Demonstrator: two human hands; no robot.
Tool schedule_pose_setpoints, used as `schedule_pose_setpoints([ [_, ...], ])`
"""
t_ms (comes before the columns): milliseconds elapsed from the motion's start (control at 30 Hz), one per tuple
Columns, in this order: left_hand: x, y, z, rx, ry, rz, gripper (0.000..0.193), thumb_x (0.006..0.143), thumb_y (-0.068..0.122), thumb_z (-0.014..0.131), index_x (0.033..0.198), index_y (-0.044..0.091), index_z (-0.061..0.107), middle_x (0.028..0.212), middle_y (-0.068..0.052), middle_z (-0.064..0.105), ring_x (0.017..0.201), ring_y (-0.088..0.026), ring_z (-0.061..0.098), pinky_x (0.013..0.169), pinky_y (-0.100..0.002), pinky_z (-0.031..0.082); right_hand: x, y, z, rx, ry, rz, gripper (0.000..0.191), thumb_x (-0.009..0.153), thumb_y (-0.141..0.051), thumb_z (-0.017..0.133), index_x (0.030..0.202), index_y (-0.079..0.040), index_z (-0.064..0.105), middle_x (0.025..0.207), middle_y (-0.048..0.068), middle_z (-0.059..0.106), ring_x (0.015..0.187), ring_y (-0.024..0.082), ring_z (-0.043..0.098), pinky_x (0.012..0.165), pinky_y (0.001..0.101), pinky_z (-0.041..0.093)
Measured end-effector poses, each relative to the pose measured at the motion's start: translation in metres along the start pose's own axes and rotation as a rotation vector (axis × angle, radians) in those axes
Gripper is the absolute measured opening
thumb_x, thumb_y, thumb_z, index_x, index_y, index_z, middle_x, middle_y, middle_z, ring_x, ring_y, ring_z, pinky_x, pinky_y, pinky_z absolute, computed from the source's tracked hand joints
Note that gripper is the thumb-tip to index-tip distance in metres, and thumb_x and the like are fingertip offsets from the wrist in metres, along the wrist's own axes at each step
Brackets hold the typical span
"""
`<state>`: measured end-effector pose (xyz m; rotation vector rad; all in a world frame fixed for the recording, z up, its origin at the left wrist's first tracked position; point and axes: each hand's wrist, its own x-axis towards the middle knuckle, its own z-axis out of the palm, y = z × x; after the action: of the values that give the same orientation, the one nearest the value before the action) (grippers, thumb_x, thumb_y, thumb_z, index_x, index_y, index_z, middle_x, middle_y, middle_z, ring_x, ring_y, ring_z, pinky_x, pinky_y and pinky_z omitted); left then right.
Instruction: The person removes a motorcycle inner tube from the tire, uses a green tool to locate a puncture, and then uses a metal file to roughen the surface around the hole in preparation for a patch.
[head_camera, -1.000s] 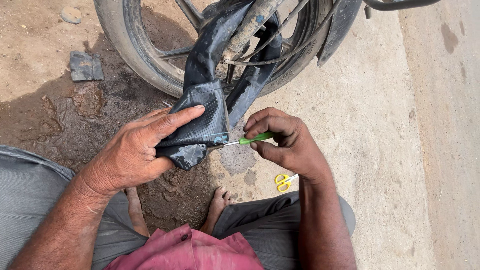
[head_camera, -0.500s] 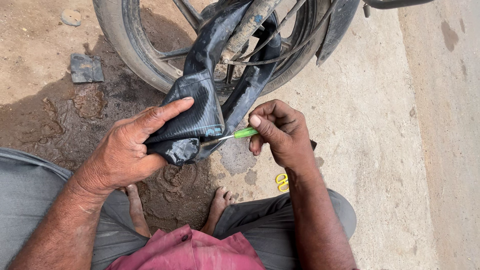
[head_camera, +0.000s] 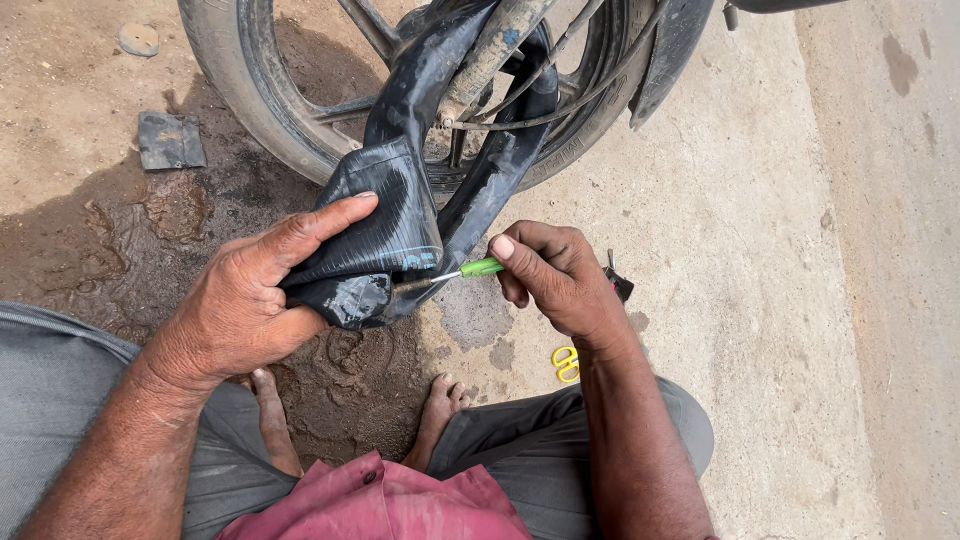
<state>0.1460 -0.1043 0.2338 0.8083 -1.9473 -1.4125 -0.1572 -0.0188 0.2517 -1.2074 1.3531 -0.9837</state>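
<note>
My left hand (head_camera: 245, 300) grips a folded black rubber inner tube (head_camera: 385, 225) that hangs out of a motorcycle wheel (head_camera: 270, 110) above. My thumb presses across the fold. My right hand (head_camera: 560, 280) holds a small tool with a green handle (head_camera: 482, 267); its thin metal tip touches the lower edge of the folded tube. Both hands hover above wet, muddy ground between my knees.
A yellow-handled pair of scissors (head_camera: 566, 364) lies on the concrete under my right wrist, next to a small dark object (head_camera: 618, 283). A flat dark rubber patch (head_camera: 170, 140) and a round disc (head_camera: 138, 39) lie on the dirt at left. My bare feet (head_camera: 440, 405) rest below.
Both hands have shifted slightly up and left with the tube. The green-handled tool stays pressed at the tube's fold.
</note>
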Motion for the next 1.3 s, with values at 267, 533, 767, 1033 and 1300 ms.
schedule_pose_setpoints([
  [267, -0.001, -0.001, -0.001, -0.023, 0.030, 0.097, 0.091, 0.069, -0.007, 0.079, 0.149, 0.024, 0.050, 0.137, -0.009, 0.070, 0.124, -0.019, 0.068, 0.106, -0.034, 0.053, 0.001, -0.007, 0.008, 0.000, 0.052, 0.011, 0.025, 0.098, -0.027, 0.072, 0.095, -0.002, 0.071, 0.071, 0.003, 0.063, 0.062, 0.010, 0.058, 0.056, 0.0249, 0.047],
  [533, -0.002, -0.003, -0.002, 0.003, 0.035, 0.054, 0.092, 0.067, -0.007, 0.077, 0.149, 0.025, 0.051, 0.133, -0.007, 0.072, 0.120, -0.017, 0.070, 0.103, -0.033, 0.055, 0.000, -0.005, 0.004, 0.059, -0.018, -0.030, 0.022, 0.094, -0.022, 0.075, 0.099, -0.002, 0.070, 0.077, 0.003, 0.067, 0.068, 0.010, 0.061, 0.062, 0.0245, 0.050],
  [767, -0.002, -0.005, -0.002, -0.054, 0.021, 0.080, 0.092, 0.068, -0.008, 0.074, 0.151, 0.024, 0.051, 0.132, -0.008, 0.073, 0.120, -0.017, 0.070, 0.105, -0.033, 0.053, 0.000, 0.003, 0.002, 0.164, -0.062, -0.043, 0.025, 0.093, -0.023, 0.074, 0.108, -0.004, 0.065, 0.087, 0.002, 0.069, 0.080, 0.009, 0.064, 0.074, 0.0253, 0.053],
  [1033, -0.001, -0.005, -0.001, -0.003, 0.026, 0.060, 0.091, 0.068, -0.005, 0.079, 0.150, 0.025, 0.050, 0.129, -0.007, 0.074, 0.116, -0.017, 0.072, 0.101, -0.032, 0.056, -0.001, 0.009, 0.000, 0.134, -0.076, -0.072, 0.026, 0.099, -0.025, 0.070, 0.113, -0.003, 0.065, 0.090, 0.002, 0.068, 0.082, 0.009, 0.063, 0.076, 0.0241, 0.053],
  [1300, -0.001, -0.001, 0.000, -0.044, 0.034, 0.035, 0.089, 0.070, -0.006, 0.079, 0.149, 0.025, 0.051, 0.131, -0.007, 0.073, 0.118, -0.017, 0.071, 0.102, -0.032, 0.056, 0.001, 0.010, 0.002, 0.026, -0.026, -0.036, 0.028, 0.104, -0.029, 0.067, 0.109, -0.001, 0.069, 0.088, 0.003, 0.066, 0.080, 0.011, 0.063, 0.072, 0.0257, 0.052],
])
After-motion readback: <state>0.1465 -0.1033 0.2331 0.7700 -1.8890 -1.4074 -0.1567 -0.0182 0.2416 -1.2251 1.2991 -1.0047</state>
